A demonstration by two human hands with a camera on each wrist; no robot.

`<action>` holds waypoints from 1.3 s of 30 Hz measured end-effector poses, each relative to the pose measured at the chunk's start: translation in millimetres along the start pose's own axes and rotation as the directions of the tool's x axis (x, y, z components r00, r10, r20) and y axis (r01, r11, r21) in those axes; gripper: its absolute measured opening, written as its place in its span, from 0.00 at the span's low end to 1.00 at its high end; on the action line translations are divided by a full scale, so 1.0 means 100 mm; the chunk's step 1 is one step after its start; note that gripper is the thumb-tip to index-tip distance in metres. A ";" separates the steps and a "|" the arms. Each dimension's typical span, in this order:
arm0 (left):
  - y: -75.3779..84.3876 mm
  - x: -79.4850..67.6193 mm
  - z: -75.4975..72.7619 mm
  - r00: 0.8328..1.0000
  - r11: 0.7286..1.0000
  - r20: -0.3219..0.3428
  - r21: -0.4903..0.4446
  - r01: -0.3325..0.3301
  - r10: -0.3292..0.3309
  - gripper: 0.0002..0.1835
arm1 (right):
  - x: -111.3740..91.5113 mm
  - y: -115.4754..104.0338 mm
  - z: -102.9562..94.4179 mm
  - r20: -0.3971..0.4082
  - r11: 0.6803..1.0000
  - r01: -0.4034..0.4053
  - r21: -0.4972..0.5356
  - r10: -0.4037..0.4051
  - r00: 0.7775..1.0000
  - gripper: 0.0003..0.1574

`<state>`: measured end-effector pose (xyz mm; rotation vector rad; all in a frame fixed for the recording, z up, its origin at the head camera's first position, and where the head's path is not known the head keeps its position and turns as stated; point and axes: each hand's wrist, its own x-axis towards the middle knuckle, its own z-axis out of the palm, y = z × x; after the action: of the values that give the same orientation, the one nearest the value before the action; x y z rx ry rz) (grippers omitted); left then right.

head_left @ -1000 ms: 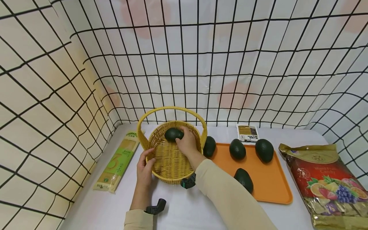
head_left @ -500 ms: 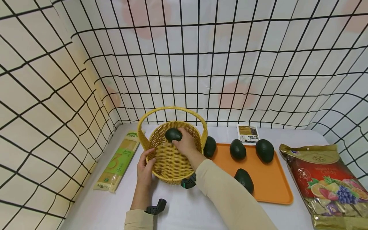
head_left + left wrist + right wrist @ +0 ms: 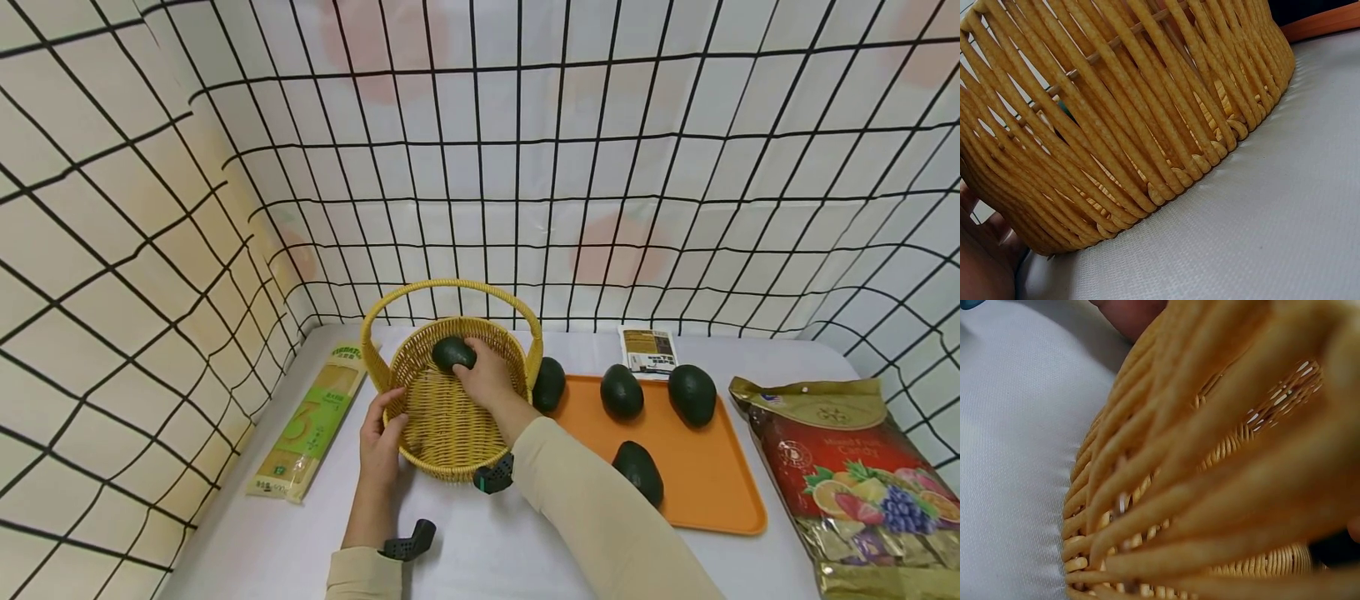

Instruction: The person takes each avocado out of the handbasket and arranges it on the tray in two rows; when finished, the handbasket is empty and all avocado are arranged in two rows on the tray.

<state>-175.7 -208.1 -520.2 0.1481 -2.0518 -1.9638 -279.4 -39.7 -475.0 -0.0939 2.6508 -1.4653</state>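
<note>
A yellow wicker basket (image 3: 450, 433) with a tall arched handle stands on the white tabletop. My left hand (image 3: 380, 437) grips its rim at the left side; in the left wrist view part of that hand (image 3: 985, 250) lies against the basket's wall (image 3: 1122, 125). Inside the basket, near the back wall, my right hand (image 3: 489, 377) holds a dark green avocado (image 3: 453, 354) by its right end. Only a dark sliver of the avocado (image 3: 1338, 549) shows through the weave in the right wrist view.
Right of the basket lies an orange tray (image 3: 705, 483) with several avocados, one (image 3: 550, 385) near the basket. A small packet (image 3: 648, 352) lies behind the tray, a candy bag (image 3: 855, 467) to its right. A noodle packet (image 3: 309, 427) lies left. Black wire grid (image 3: 517, 200) surrounds the table.
The avocado has turned slightly under my right hand, and the fingers have shifted a little on it. My left hand and the basket stay in place.
</note>
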 end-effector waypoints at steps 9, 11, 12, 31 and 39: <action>-0.01 0.00 -0.01 1.000 1.000 0.003 0.002 -0.011 0.011 0.22 | -0.01 0.00 -0.01 0.013 1.000 0.027 0.012 -0.027 1.000 0.40; 0.00 0.00 0.00 1.000 1.000 0.003 0.002 -0.009 0.009 0.22 | -0.01 0.01 -0.01 0.023 0.999 0.032 -0.008 -0.031 0.999 0.43; 0.00 0.00 0.00 1.000 1.000 0.003 0.003 -0.008 0.008 0.22 | -0.01 0.01 -0.01 0.031 0.999 0.032 -0.015 -0.031 0.999 0.44; 0.01 0.00 0.01 1.000 1.000 -0.010 0.012 0.006 -0.006 0.23 | -0.04 -0.03 -0.02 0.025 0.997 0.064 -0.035 -0.063 0.998 0.41; -0.01 0.01 0.00 1.000 1.000 -0.006 0.002 -0.005 0.005 0.22 | -0.05 -0.04 -0.02 -0.002 0.996 0.087 0.022 -0.087 0.996 0.41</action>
<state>-176.6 -208.0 -521.0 0.1483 -2.0483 -1.9565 -275.1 -40.0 -470.1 -0.2091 2.6619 -1.5201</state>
